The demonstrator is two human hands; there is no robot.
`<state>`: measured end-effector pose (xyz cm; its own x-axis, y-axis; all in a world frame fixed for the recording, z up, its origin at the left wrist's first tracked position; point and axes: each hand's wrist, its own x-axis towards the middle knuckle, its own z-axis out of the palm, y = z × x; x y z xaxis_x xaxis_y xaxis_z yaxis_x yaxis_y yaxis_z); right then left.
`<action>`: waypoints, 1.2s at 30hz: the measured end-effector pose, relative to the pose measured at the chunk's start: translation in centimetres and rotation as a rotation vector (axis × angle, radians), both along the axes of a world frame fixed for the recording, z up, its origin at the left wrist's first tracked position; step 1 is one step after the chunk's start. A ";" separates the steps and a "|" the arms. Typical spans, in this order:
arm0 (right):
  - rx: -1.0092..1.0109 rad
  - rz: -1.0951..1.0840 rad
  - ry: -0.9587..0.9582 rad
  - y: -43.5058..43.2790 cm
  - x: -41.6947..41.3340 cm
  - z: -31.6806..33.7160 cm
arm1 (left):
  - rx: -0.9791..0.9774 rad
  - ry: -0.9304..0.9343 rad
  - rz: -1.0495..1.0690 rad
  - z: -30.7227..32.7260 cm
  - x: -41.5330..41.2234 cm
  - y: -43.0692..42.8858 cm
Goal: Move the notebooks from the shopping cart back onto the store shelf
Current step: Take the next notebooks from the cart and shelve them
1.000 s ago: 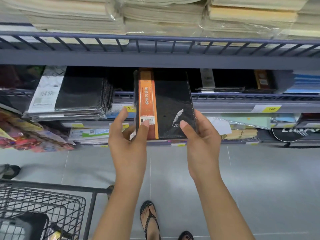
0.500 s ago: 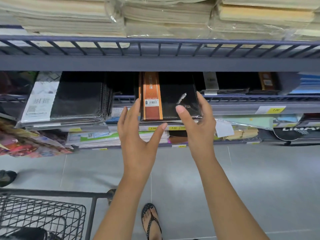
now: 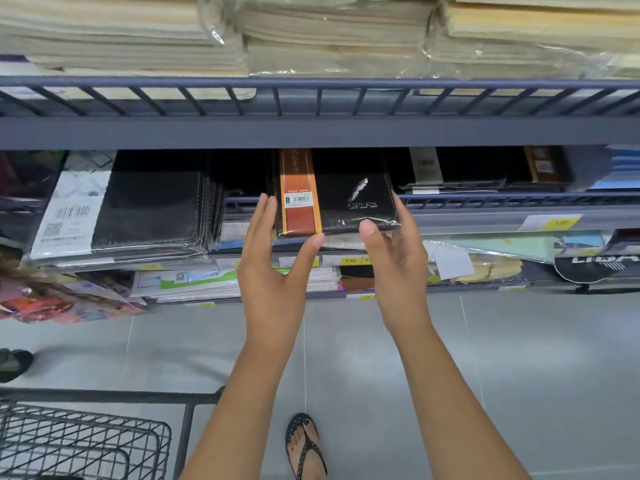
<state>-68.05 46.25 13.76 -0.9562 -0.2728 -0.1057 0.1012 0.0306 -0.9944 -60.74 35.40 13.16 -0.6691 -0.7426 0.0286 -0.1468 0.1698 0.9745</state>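
Observation:
A black notebook point(image 3: 349, 206) with an orange band and a silver feather emblem lies flat on the middle store shelf point(image 3: 485, 216), its front edge sticking out over the shelf rail. My left hand point(image 3: 273, 268) presses its fingers along the notebook's left edge, thumb under the front edge. My right hand point(image 3: 398, 258) has fingers on the right edge and its thumb on the front corner. The wire shopping cart point(image 3: 86, 441) is at bottom left; its inside is mostly out of frame.
A stack of wrapped black notebooks point(image 3: 149, 209) leans to the left on the same shelf, more lie flat to the right point(image 3: 460, 171). The upper shelf point(image 3: 311, 133) carries bundles of paper. My sandalled foot point(image 3: 306, 445) is on the grey floor; another shoe point(image 3: 14, 363) is at left.
Both hands carried the notebook from upright in front of the shelf forward and laid it flat on the middle shelf. The hands have slid back to its front corners.

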 end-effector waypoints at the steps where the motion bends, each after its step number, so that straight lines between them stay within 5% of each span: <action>1: 0.008 -0.002 -0.002 -0.1 0.0 -0.1 | 0.024 0.017 0.017 0.0 -0.1 0.1; 13: 0.055 -0.115 0.006 -1.8 0.2 -0.3 | 0.201 0.023 0.235 1.1 -1.2 0.1; 24: 0.198 -0.133 -0.001 -0.6 1.2 0.4 | 0.061 -0.111 0.147 1.3 0.3 0.8; 36: 1.093 0.280 0.521 11.3 12.0 5.1 | -0.617 -0.725 -0.133 5.6 13.1 8.8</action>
<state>-56.03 57.57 18.82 -0.8754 -0.4825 -0.0313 -0.4418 0.8245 -0.3536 -47.63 44.19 18.76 -0.7553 -0.6521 -0.0652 -0.6214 0.6809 0.3876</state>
